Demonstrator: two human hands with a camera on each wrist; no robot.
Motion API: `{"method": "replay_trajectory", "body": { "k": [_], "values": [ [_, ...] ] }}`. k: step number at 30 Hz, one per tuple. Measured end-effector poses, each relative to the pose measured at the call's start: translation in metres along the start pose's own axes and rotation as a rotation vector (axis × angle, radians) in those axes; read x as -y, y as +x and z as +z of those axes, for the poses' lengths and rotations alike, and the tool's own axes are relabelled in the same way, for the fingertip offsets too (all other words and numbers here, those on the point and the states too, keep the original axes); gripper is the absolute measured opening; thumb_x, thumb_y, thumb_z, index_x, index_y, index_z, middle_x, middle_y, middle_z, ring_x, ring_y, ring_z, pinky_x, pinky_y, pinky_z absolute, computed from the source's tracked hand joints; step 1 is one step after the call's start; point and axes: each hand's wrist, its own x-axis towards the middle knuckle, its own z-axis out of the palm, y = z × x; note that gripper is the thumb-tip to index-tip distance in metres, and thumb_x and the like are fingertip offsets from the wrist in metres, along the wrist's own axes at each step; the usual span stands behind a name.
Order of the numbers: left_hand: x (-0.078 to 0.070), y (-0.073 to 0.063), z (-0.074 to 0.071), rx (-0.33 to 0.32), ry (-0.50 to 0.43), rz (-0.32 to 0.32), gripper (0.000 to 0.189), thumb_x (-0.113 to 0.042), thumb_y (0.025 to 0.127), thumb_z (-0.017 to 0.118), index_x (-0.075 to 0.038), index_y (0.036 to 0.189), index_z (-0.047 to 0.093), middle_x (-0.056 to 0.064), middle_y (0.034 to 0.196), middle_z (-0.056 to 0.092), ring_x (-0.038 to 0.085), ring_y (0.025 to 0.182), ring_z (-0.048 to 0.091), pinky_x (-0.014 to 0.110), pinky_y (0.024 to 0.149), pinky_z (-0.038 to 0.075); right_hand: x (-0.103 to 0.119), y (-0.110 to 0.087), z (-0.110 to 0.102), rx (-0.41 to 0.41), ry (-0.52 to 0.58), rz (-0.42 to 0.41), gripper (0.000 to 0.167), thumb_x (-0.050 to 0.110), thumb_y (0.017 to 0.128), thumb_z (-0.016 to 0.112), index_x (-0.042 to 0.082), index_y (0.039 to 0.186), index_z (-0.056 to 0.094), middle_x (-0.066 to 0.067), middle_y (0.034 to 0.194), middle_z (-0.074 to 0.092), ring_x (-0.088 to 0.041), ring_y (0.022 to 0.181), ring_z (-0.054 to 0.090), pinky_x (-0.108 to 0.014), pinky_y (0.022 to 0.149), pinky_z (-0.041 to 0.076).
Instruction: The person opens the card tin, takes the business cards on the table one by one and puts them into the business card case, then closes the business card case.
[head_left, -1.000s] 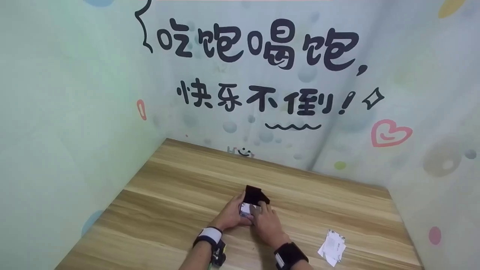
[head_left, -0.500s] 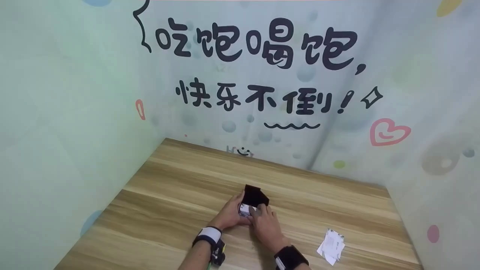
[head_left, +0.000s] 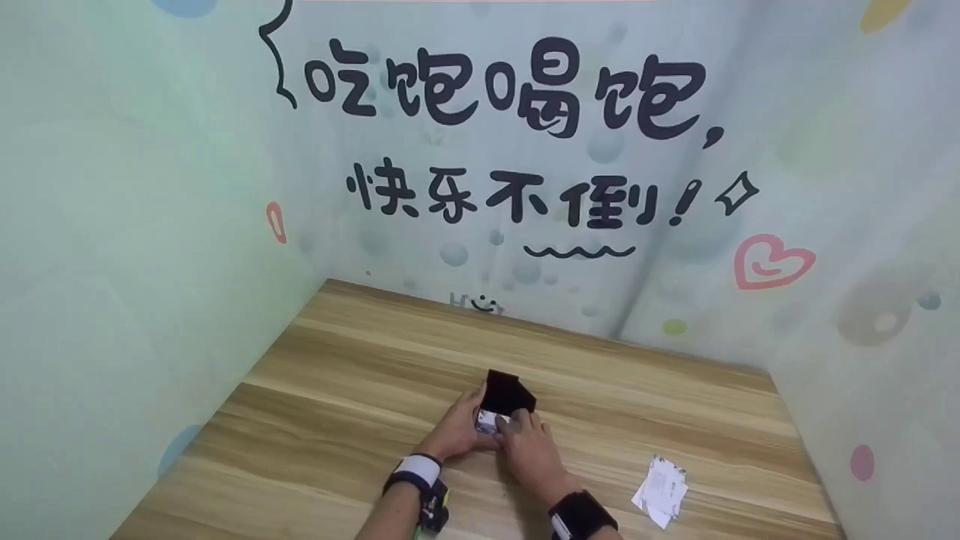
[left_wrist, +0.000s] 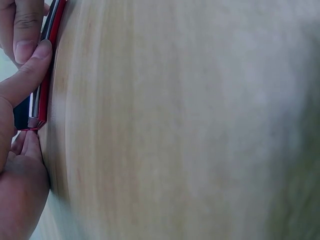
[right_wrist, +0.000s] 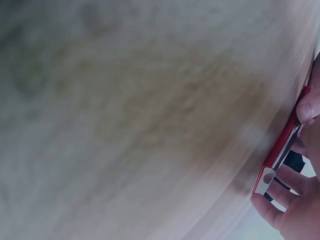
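Observation:
In the head view a card case (head_left: 510,391) stands with its black flap folded back, and white cards (head_left: 487,420) show inside its near part. Its outer edge is red with a shiny metal rim, as the case (left_wrist: 44,90) shows in the left wrist view. My left hand (head_left: 455,429) grips the case along its left side. On the other side my right hand (head_left: 535,450) holds its right edge, thumb over the cards. The right wrist view gives the thin red side of the case (right_wrist: 285,137) with fingers around its end and a thumb on its rim.
A small loose pile of white printed cards (head_left: 664,486) lies on the wooden table (head_left: 360,360) to the right of my hands. A printed wall sheet (head_left: 517,262) rises behind the table, with more sheeting on both sides.
The right thumb has shifted slightly toward me over the cards, and the cards' far edge sits a little nearer in the case. Both hands keep their hold; the view has turned slightly.

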Motion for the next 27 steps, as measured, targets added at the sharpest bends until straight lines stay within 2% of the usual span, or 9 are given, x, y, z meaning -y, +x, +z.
{"method": "replay_trajectory", "body": {
  "k": [7, 15, 21, 27],
  "values": [
    [-0.001, 0.002, 0.003, 0.005, -0.018, 0.006, 0.114, -0.018, 0.067, 0.092, 0.011, 0.153, 0.022, 0.033, 0.145, 0.044, 0.045, 0.135, 0.045, 0.056, 0.117, 0.034, -0.007, -0.003, -0.004, 0.008, 0.039, -0.014, 0.029, 0.027, 0.093, 0.067, 0.01, 0.117, 0.069, -0.013, 0.107, 0.062, -0.028, 0.094, 0.059, -0.043, 0.071, 0.053],
    [-0.002, 0.002, 0.004, 0.037, -0.04, -0.04, 0.112, -0.014, 0.069, 0.091, 0.008, 0.155, 0.022, 0.033, 0.151, 0.038, 0.047, 0.141, 0.037, 0.056, 0.12, 0.03, -0.026, -0.01, -0.017, -0.014, 0.131, 0.011, 0.042, 0.025, 0.089, 0.072, 0.001, 0.122, 0.068, -0.018, 0.12, 0.063, -0.034, 0.108, 0.063, -0.048, 0.083, 0.054],
    [-0.001, 0.001, 0.003, 0.047, -0.03, -0.05, 0.113, -0.014, 0.068, 0.091, 0.009, 0.154, 0.021, 0.035, 0.153, 0.034, 0.049, 0.144, 0.033, 0.058, 0.121, 0.026, -0.046, -0.025, -0.028, -0.048, 0.138, 0.024, 0.045, 0.031, 0.086, 0.076, 0.003, 0.12, 0.068, -0.018, 0.12, 0.065, -0.034, 0.109, 0.063, -0.049, 0.085, 0.054],
    [0.002, 0.001, 0.001, 0.037, -0.025, -0.088, 0.112, -0.014, 0.069, 0.09, 0.006, 0.155, 0.022, 0.034, 0.156, 0.03, 0.049, 0.146, 0.029, 0.057, 0.122, 0.025, -0.067, -0.045, -0.038, -0.066, 0.132, 0.067, 0.053, 0.033, 0.078, 0.082, 0.003, 0.119, 0.068, -0.019, 0.12, 0.064, -0.036, 0.11, 0.063, -0.051, 0.084, 0.052]
  ]
}}
